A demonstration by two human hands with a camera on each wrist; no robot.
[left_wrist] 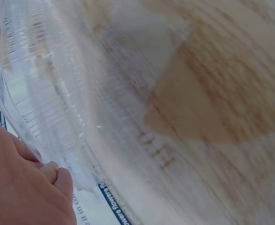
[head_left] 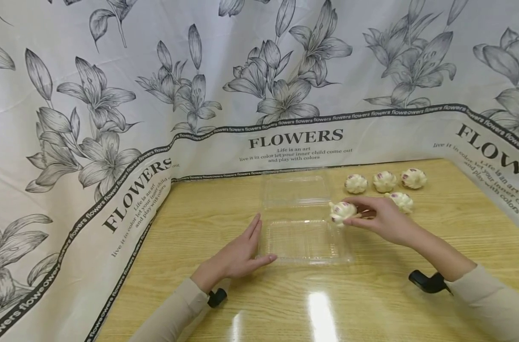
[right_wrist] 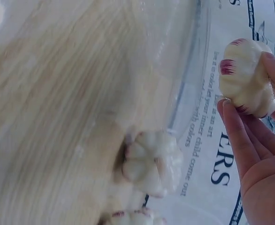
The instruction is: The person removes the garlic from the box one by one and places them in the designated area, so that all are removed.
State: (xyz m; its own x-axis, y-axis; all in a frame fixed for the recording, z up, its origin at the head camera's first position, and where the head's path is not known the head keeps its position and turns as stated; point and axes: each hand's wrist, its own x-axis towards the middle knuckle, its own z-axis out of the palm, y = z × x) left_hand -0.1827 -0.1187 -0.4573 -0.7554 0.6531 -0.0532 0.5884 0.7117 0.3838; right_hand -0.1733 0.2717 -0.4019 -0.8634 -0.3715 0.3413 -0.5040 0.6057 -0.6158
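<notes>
A garlic bulb, cream with purple streaks, is pinched between the thumb and fingers of my right hand. It is held over the right side of a clear plastic clamshell box, which lies with its lid folded back toward the curtain. In the right wrist view the held garlic bulb shows between fingertips and thumb. My left hand rests at the box's left edge, its fingers extended and thumb along the near corner. The left wrist view shows that hand against the clear wall.
Several more garlic bulbs sit on the wooden table at the back right, one partly behind my right hand. A white flower-printed curtain borders the table at the back and sides. Dark wrist mounts show under both forearms.
</notes>
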